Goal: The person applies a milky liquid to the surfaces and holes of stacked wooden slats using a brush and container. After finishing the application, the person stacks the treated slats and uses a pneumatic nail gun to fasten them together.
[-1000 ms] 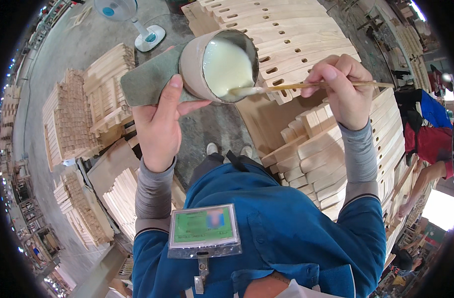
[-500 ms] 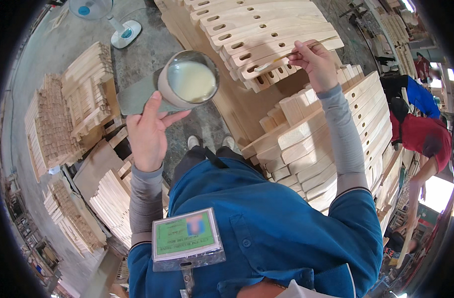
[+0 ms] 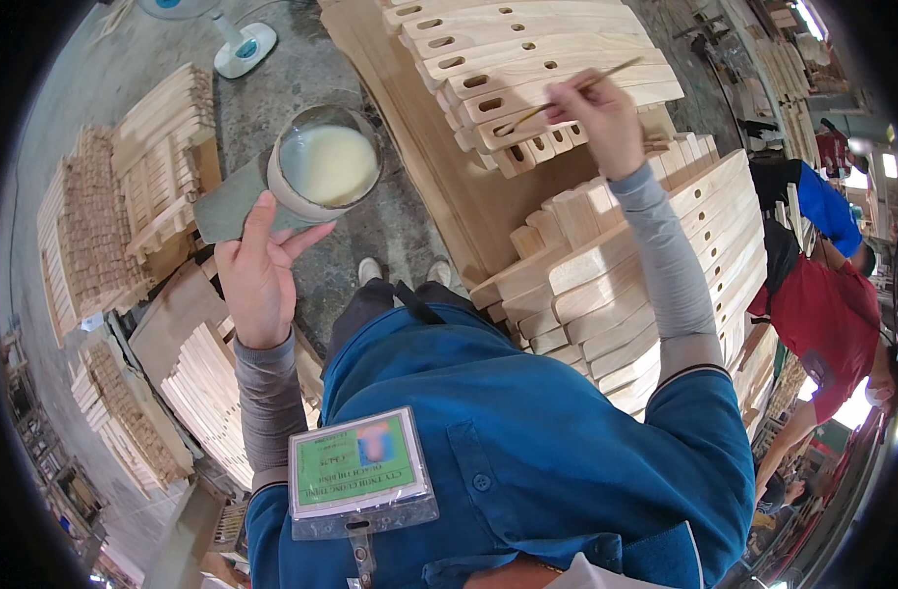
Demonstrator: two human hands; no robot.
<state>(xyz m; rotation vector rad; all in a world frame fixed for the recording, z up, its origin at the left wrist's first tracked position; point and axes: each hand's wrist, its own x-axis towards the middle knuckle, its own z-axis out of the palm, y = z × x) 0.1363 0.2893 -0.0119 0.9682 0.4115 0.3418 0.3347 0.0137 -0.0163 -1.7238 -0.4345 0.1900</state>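
Note:
My left hand (image 3: 257,280) holds a round cup (image 3: 288,199) of milky, cream-coloured liquid (image 3: 333,165). Its thumb and fingers close on the cup's lower side, where a flat grey-green piece (image 3: 230,202) sticks out. A thin brush (image 3: 533,115) is pinched in my right hand (image 3: 598,123), its tip down at the slot in the nearest of several pale wooden slats (image 3: 567,93). Whether the tip touches the wood I cannot tell. These slats lie stacked in a row, with oval slots at their left ends and smaller holes further along.
Below my right arm stands another stack of pale slats (image 3: 606,285), beside a brown board (image 3: 419,157). More wood stacks (image 3: 95,226) stand on the left. A fan base (image 3: 244,49) is on the floor at the upper left. A person in a red shirt (image 3: 824,319) works at the right.
My left hand and the cup have shifted left in view. The right hand has moved slightly left, and the brush now slants differently over the slot. The person in red has bent and shifted.

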